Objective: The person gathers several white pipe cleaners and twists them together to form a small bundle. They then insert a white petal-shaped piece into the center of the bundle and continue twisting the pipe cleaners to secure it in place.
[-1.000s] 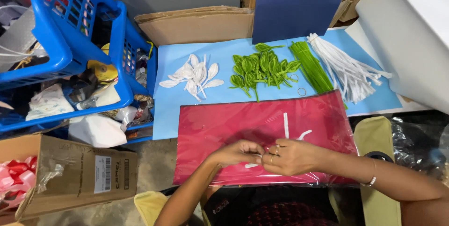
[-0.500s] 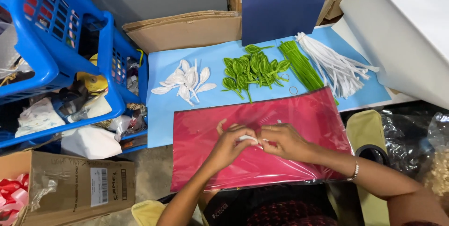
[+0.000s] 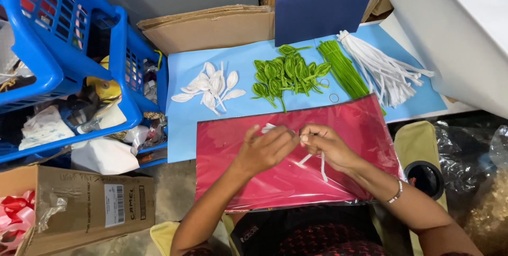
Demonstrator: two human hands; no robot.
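My left hand (image 3: 264, 149) and my right hand (image 3: 328, 145) meet over a red plastic-wrapped sheet (image 3: 286, 176) that lies across my lap. Between their fingertips they pinch a white pipe-cleaner piece (image 3: 312, 155), whose loose ends hang down under my right hand. On a light blue sheet (image 3: 185, 129) beyond lie a pile of white petal loops (image 3: 211, 85), a pile of green leaf loops (image 3: 286, 73), a bundle of green stems (image 3: 344, 70) and a bundle of white stems (image 3: 383, 70).
Blue plastic baskets (image 3: 47, 70) full of odds and ends stand at the left. A cardboard box (image 3: 87, 205) sits at the lower left, folded cardboard (image 3: 211, 25) and a dark blue board (image 3: 323, 4) at the back. A white roll (image 3: 455, 33) lies at the right, plastic bags (image 3: 471, 171) below it.
Both hands have lifted slightly up the red sheet and closed together on the white piece. The view has shifted a little; the piles on the blue sheet have not moved.
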